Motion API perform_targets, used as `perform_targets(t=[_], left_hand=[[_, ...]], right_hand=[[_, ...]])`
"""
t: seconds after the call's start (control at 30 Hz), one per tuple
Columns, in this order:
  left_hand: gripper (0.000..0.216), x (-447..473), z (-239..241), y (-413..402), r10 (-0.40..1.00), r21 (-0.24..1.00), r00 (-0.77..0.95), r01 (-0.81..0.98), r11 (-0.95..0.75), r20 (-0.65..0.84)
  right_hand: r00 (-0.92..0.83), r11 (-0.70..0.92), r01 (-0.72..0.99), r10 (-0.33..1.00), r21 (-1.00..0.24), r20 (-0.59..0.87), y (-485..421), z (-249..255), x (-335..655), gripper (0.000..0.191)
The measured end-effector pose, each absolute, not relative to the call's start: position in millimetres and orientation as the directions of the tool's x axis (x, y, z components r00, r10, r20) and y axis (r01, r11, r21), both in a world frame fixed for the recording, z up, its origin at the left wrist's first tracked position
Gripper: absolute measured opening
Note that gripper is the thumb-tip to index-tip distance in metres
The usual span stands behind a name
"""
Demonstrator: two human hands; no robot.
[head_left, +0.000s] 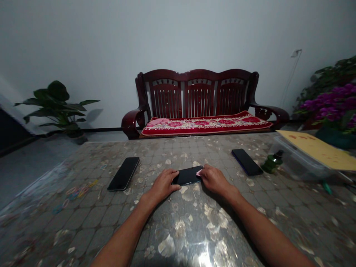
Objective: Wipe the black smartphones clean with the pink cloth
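A black smartphone (188,175) lies sideways on the patterned table cover in front of me. My left hand (163,183) grips its left end between thumb and fingers. At its right end, my right hand (215,179) is closed on a small pink cloth (198,172), pressed to the screen; most of the cloth is hidden by the fingers. A second smartphone (124,174) rests apart to the left, and a third smartphone (247,162) lies to the right, both dark-screened.
Colourful rubber bands (80,191) are scattered at the left. To the right stand a green bottle (272,162) and a clear plastic box (297,163) with a yellow sheet (319,148) on top. Purple flowers (330,104) are beyond. A wooden bench (198,76) stands behind the table.
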State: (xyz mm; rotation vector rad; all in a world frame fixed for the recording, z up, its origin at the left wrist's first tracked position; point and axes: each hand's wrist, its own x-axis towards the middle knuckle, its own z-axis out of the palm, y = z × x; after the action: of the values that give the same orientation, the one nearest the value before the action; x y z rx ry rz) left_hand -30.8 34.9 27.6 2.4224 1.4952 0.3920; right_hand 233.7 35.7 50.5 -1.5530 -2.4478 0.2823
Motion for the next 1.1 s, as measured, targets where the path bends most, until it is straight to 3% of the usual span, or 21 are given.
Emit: perform_targets(t=[0.23,0.37,0.5,0.73,0.87,1.0,1.1], left_hand=[[0.058,-29.1,29.5,34.3,0.900,0.366,0.427,0.827,-0.428,0.087],[0.058,-28.6,30.1,33.2,0.902,0.367,0.423,0.828,-0.424,0.089],[0.058,-29.6,26.0,33.8,0.902,0.378,0.417,0.822,-0.425,0.108],[0.056,-31.0,23.5,35.8,0.893,0.368,0.435,0.816,-0.446,0.119],[0.056,-30.6,25.4,35.2,0.898,0.367,0.425,0.822,-0.436,0.116],[0.055,-30.3,24.8,35.5,0.897,0.368,0.428,0.820,-0.438,0.115],[0.055,-30.4,24.6,35.9,0.896,0.373,0.430,0.817,-0.440,0.112]], right_hand=[[-0.337,0.350,0.904,0.937,-0.247,0.092,36.4,53.4,239.5,0.033],[-0.388,0.394,0.887,0.919,-0.239,0.073,30.5,52.3,230.9,0.033],[-0.478,0.477,0.836,0.876,-0.270,0.067,24.6,54.8,221.3,0.032],[-0.404,0.381,0.850,0.914,-0.364,0.013,42.4,58.4,252.8,0.032],[-0.446,0.419,0.825,0.895,-0.378,0.018,41.8,59.1,255.8,0.031],[-0.546,0.519,0.782,0.838,-0.345,0.021,34.8,64.5,245.5,0.029],[-0.525,0.505,0.820,0.851,-0.270,0.001,35.5,68.6,248.1,0.027]])
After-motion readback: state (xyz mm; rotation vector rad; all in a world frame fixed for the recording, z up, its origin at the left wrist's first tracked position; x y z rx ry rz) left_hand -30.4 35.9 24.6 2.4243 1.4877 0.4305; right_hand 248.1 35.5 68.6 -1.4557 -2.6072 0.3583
